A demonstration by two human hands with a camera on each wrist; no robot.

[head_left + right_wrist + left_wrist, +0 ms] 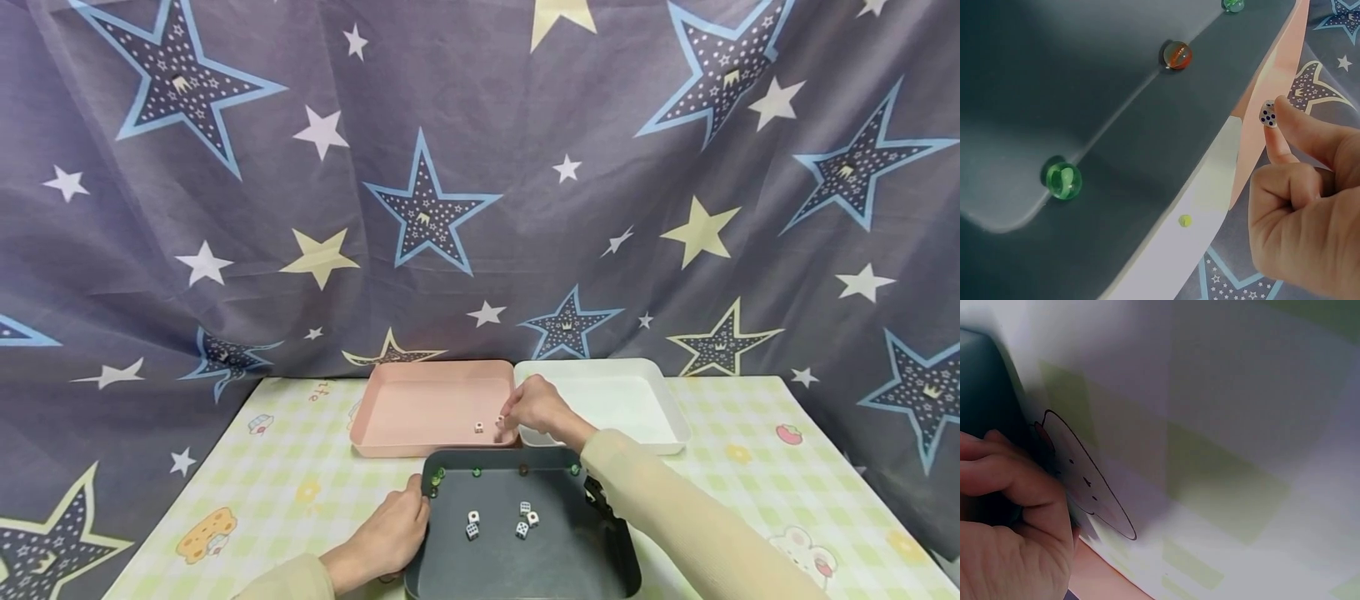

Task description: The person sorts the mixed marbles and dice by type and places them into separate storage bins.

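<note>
My right hand point(542, 408) is above the front right corner of the pink tray point(431, 383). Between thumb and finger it pinches a white die point(1268, 114) with dark blue pips. Another die point(478, 427) lies on the pink tray's floor, left of the fingers. My left hand point(393, 525) grips the left rim of the dark grey tray point(555, 567), its fingers curled in the left wrist view. Several dice point(525, 507) lie mid-tray there. Along its back edge sit several marbles, including a green one point(1064, 180) and an orange-streaked one point(1177, 55).
Right of the pink tray stands a white tray point(622, 392), side by side with it, behind the dark one. A green-and-white checked cloth point(750, 467) with cartoon prints covers the table. A star-patterned curtain point(465, 108) hangs behind.
</note>
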